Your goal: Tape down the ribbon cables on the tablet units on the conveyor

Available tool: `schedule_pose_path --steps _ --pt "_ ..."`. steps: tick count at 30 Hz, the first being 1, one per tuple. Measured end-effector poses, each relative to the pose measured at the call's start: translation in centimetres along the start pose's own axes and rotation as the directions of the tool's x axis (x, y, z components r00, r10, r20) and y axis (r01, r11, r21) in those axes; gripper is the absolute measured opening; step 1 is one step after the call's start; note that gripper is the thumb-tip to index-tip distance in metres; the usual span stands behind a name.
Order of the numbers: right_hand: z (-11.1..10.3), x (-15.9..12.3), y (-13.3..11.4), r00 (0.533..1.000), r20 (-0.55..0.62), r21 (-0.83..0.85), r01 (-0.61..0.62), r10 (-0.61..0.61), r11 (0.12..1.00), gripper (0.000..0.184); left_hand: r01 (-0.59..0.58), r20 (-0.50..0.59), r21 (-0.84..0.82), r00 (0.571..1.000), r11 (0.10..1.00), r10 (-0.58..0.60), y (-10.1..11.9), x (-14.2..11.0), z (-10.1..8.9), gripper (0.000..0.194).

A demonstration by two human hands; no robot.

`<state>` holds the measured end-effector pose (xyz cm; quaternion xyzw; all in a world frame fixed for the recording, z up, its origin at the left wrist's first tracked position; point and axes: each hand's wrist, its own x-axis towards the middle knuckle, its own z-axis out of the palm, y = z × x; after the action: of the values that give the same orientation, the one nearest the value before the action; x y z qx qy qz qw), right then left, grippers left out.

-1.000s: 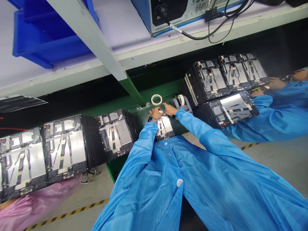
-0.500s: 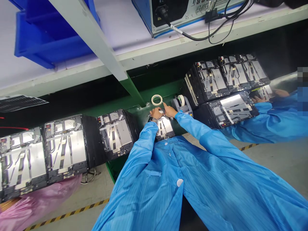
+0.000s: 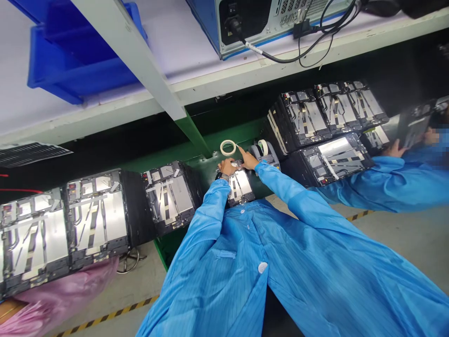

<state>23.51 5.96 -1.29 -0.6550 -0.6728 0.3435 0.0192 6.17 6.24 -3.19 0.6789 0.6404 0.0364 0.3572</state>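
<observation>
An open device panel (image 3: 240, 187) with silver plates and dark strips lies on the green bench (image 3: 206, 164) right in front of me. My left hand (image 3: 227, 166) rests curled on its far edge, pressing on the top corner. My right hand (image 3: 248, 160) sits beside it on the same edge, index finger stretched out toward a white tape roll (image 3: 228, 147). What, if anything, the fingers pinch is too small to see. A grey tape dispenser (image 3: 264, 150) stands just right of my right hand.
More open panels lie left (image 3: 170, 194) and far left (image 3: 94, 215), and stacked at the right (image 3: 305, 119). A co-worker in a blue sleeve (image 3: 386, 182) handles a panel at the right. A shelf above carries blue bins (image 3: 80, 56) and a cabled box (image 3: 252, 18).
My hands stay on the panel's far edge; my right index finger has stretched further out. The co-worker at the right has lifted a panel. The view has shifted slightly.
</observation>
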Motion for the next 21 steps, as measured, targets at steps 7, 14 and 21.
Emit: schedule_pose_path --steps 7,14,21 --pt "4.8 -2.7 0.1 0.932 -0.304 0.357 -0.081 0.197 0.931 0.09 -0.011 -0.042 -0.035 0.999 0.999 0.01 0.0 -0.4 0.0 0.049" --pt "9.2 -4.0 -0.1 0.893 -0.398 0.454 -0.008 0.21 0.891 0.086 -0.025 -0.039 -0.036 0.999 0.999 0.024 -0.5 -0.2 -0.4 0.051" --pt "10.3 -4.0 -0.6 0.878 -0.437 0.375 -0.019 0.195 0.927 0.087 -0.048 -0.284 -0.242 0.958 0.969 -0.023 0.5 -0.5 -1.2 0.031"
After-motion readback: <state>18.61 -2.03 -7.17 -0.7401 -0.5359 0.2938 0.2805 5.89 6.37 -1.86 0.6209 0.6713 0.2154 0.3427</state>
